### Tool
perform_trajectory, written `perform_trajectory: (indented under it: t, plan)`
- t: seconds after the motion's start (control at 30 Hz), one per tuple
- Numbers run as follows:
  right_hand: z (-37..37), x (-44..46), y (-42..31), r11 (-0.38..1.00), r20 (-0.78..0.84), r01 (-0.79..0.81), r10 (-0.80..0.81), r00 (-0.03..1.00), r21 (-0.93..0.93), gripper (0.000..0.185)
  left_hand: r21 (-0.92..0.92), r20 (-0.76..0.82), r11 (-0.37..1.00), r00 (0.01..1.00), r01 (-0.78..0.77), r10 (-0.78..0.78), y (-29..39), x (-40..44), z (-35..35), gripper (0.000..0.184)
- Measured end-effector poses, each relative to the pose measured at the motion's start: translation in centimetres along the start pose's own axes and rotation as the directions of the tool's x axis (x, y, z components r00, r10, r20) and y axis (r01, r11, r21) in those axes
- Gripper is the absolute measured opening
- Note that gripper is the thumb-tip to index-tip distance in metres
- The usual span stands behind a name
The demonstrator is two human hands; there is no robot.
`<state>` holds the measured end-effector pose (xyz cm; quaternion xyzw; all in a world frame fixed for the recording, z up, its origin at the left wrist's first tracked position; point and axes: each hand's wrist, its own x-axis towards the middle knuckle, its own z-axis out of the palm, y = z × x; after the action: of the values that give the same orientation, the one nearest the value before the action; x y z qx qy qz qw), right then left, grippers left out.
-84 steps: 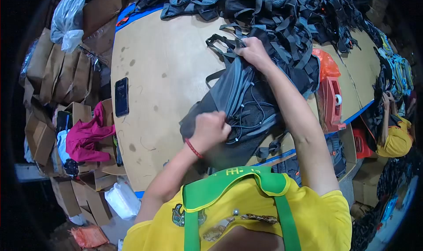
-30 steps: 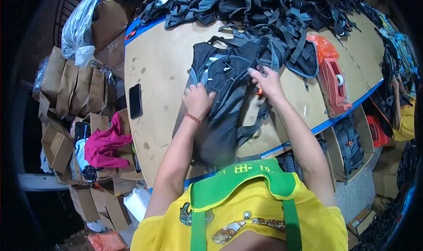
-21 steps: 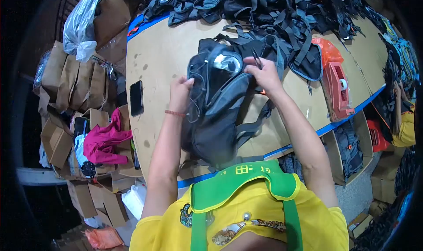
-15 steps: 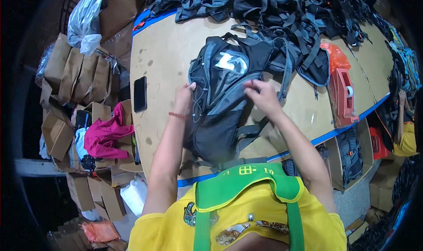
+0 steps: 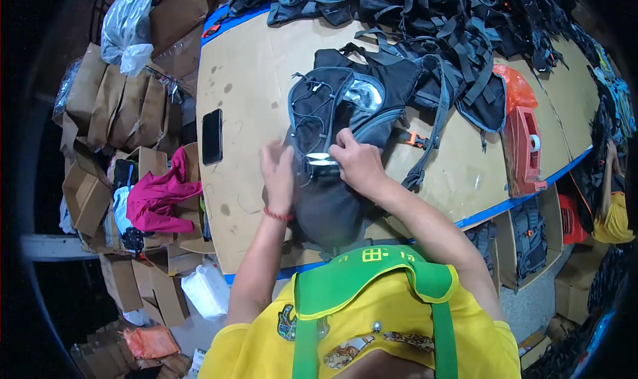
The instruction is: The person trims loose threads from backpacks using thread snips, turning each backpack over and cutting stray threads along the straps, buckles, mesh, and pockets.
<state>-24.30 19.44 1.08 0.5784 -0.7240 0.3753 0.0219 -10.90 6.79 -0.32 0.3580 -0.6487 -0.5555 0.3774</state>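
Since the earlier frame, the right hand [image 5: 361,164] has shifted from the side of the black-and-grey fabric backpack [image 5: 382,127] to its middle, closer to the left hand [image 5: 278,177]. Lying near the counter's [image 5: 252,103] front edge, the backpack has its corded panel [image 5: 314,110] laid over part of the front, while a shiny silvery patch [image 5: 364,95] remains uncovered. Right fingers are bunched narrowly at a whitish strip [image 5: 321,158]; whether they grip it cannot be told. Left fingers, blurred beside the bag, give no clear hold. Further out, an orange buckle [image 5: 417,139] rests on the counter, a black phone [image 5: 212,136] by its left edge, a red tape dispenser [image 5: 525,151] by its right. Piled dark backpacks [image 5: 425,10] cover the far edge; whether they are finished cannot be seen.
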Motion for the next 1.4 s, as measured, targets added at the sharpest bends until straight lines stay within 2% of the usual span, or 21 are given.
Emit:
perform_trajectory:
  t: [0.03,0.1,0.13,0.23,0.37,0.4,0.47,0.53,0.6,0.67,0.7,0.83,0.97,1.0,1.07,1.1,1.13,1.17,1.23,1.27,1.4]
  plan:
    - [-0.2,-0.1,0.0,0.999,-0.022,0.045,-0.044,0.999,0.022,0.007,0.156,-0.057,0.973,0.982,-0.167,0.178,0.3,-1.3,0.1,0.023]
    - [-0.2,-0.4,-0.1,0.998,-0.045,0.057,-0.055,0.997,0.042,0.008,0.483,0.069,0.801,0.927,-0.353,0.367,1.3,-3.4,0.2,0.022]
    - [0.2,-0.5,-0.1,0.998,-0.044,0.044,-0.042,0.998,0.040,0.008,0.542,0.171,0.717,0.893,-0.438,0.416,2.4,-3.9,0.4,0.021]
    - [0.5,-0.7,-0.2,0.999,-0.035,0.034,-0.033,0.999,0.033,0.010,0.554,0.155,0.764,0.943,-0.330,0.295,2.0,-4.7,0.9,0.029]
    - [1.5,-1.0,0.6,0.995,0.045,0.097,-0.097,0.994,-0.003,0.010,0.566,0.270,0.732,0.924,-0.379,0.271,0.0,-4.4,0.4,0.025]
    - [1.4,-1.0,0.6,0.994,0.027,0.107,-0.107,0.994,0.006,0.010,0.559,0.248,0.718,0.910,-0.414,0.332,0.3,-4.3,0.6,0.023]
    - [1.2,-1.3,-0.1,0.992,-0.010,0.125,-0.124,0.992,0.025,0.009,0.540,0.236,0.740,0.916,-0.400,0.323,0.5,-4.3,0.6,0.021]
    - [0.6,-1.3,-1.1,0.988,0.019,0.150,-0.149,0.989,-0.041,0.010,0.549,0.244,0.715,0.901,-0.432,0.357,0.6,-4.3,0.8,0.018]
    - [0.3,-1.0,-1.2,0.974,-0.002,0.197,-0.198,0.980,-0.108,0.012,0.556,0.298,0.711,0.902,-0.430,0.312,0.4,-4.0,0.9,0.016]
    - [-0.8,-0.3,0.0,0.972,0.007,0.134,-0.135,0.991,-0.192,0.015,0.571,0.338,0.690,0.893,-0.445,0.296,0.8,-4.2,1.2,0.013]
    - [-1.5,0.2,1.0,0.967,0.010,0.104,-0.104,0.994,-0.233,0.017,0.566,0.356,0.648,0.860,-0.509,0.365,0.7,-4.4,1.3,0.013]
    - [-4.5,2.2,8.5,0.958,-0.162,-0.089,0.046,0.986,-0.271,0.027,0.520,0.434,0.643,0.822,-0.562,0.368,0.3,-5.4,0.4,0.013]
    - [-6.2,3.1,13.4,0.917,-0.116,-0.235,0.208,0.971,-0.323,0.024,0.419,0.530,0.670,0.764,-0.613,0.367,0.3,-6.1,0.3,0.014]
    - [-6.5,3.2,13.8,0.893,-0.135,-0.301,0.271,0.953,-0.336,0.025,0.407,0.541,0.685,0.763,-0.605,0.353,0.7,-6.0,0.1,0.013]
    - [-6.7,3.1,14.1,0.864,-0.229,-0.391,0.331,0.916,-0.317,0.026,0.406,0.402,0.814,0.881,-0.415,0.248,2.1,-6.0,-0.2,0.015]
    - [-7.3,3.2,12.5,0.882,-0.274,-0.384,0.311,0.910,-0.273,0.024,0.396,0.329,0.865,0.927,-0.307,0.178,2.5,-6.1,-0.5,0.017]
    - [-7.4,3.1,11.2,0.929,-0.303,-0.304,0.233,0.924,-0.211,0.025,0.468,0.293,0.848,0.949,-0.249,0.117,2.7,-6.0,-0.8,0.025]
    - [-7.0,2.8,9.9,0.964,-0.338,-0.220,0.160,0.927,-0.149,0.026,0.501,0.312,0.822,0.942,-0.270,0.119,2.9,-6.0,-0.8,0.031]
    - [-4.8,1.8,7.6,0.999,-0.278,-0.040,0.045,0.959,0.024,0.030,0.552,0.404,0.751,0.904,-0.364,0.141,2.5,-6.3,-0.2,0.027]
    - [-4.1,0.9,5.7,1.000,-0.190,-0.016,0.018,0.982,0.012,0.031,0.545,0.412,0.734,0.892,-0.406,0.187,2.0,-6.4,-0.1,0.026]
    - [-1.7,-3.5,2.3,0.998,0.034,-0.068,0.068,0.997,0.010,0.038,0.504,0.418,0.696,0.849,-0.512,0.322,0.1,-7.9,0.5,0.022]
